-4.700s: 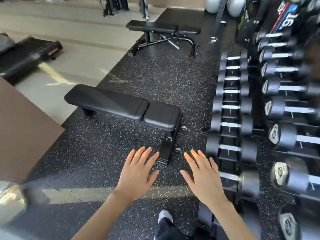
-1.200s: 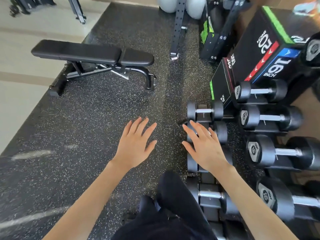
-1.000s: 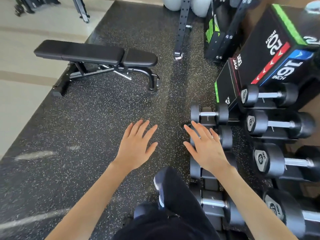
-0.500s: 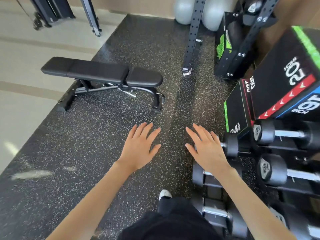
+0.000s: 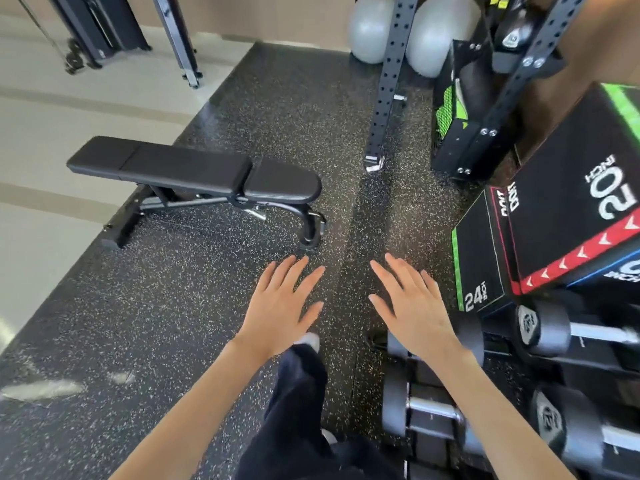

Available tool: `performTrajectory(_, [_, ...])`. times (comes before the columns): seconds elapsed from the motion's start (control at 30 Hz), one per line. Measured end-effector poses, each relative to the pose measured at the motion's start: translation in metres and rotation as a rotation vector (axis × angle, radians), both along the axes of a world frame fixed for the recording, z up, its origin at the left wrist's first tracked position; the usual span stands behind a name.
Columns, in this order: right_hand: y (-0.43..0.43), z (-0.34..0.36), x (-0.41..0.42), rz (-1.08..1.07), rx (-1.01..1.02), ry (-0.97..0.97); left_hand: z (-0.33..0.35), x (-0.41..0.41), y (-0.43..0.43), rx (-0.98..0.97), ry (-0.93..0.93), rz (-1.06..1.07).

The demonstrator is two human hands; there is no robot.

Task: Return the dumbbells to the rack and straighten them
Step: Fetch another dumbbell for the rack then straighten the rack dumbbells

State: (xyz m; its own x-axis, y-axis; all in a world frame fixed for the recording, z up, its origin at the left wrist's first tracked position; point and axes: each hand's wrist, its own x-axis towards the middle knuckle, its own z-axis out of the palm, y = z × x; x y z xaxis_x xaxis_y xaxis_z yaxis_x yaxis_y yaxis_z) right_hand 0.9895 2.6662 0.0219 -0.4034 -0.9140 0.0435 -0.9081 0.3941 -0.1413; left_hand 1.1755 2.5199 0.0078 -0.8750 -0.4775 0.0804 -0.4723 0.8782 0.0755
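Both hands are held out in front of the person, palms down, above the speckled black rubber floor [image 5: 156,323]. The left hand [image 5: 280,306] has its fingers straight and fanned apart and holds nothing. The right hand [image 5: 412,310] is spread the same way, also empty, well apart from the left. The dumbbells sit at the lower right on a dark two-tier dumbbell rack [image 5: 588,362], just beside the right forearm. On the lower tier a black round-headed dumbbell [image 5: 429,414] with a chrome handle lies crosswise in its cradle, and another is partly covered by the right wrist (whether the hand touches it cannot be told). On the upper tier two larger dumbbells [image 5: 543,329] lie one beyond the other, their grey end caps facing left and their handles running off the right edge. Just beyond the rack stand black plyo boxes, a small one marked 24 [image 5: 479,258] and a bigger one marked 20 [image 5: 581,209] with a red chevron stripe. A flat black weight bench [image 5: 194,171] stands on the rubber floor ahead and to the left, well apart from the hands. Farther back a perforated steel upright [image 5: 391,81] rises in front of two grey exercise balls [image 5: 367,29]. Between the arms a leg in dark trousers [image 5: 298,410] ends in a light shoe [image 5: 308,341].
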Motion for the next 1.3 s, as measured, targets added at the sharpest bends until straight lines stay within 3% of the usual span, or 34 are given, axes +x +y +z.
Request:
performTrajectory(0.33, [-0.095, -0.014, -0.077, -0.042, 0.103, 0.000, -0.013, -0.089, -0.121, 0.028, -0.023, -0.018])
performTrajectory(0.67, [-0.232, 0.012, -0.176, -0.079, 0.064, 0.016, 0.015, -0.200, -0.258, 0.006, 0.058, -0.113])
performTrajectory(1.03, [-0.305, -0.010, -0.257, -0.087, 0.105, 0.007, -0.011, -0.282, -0.326, 0.068, 0.002, -0.130])
performTrajectory(1.3, [-0.378, -0.014, -0.369, -0.059, 0.126, 0.050, -0.011, -0.388, -0.393, 0.031, -0.012, -0.099])
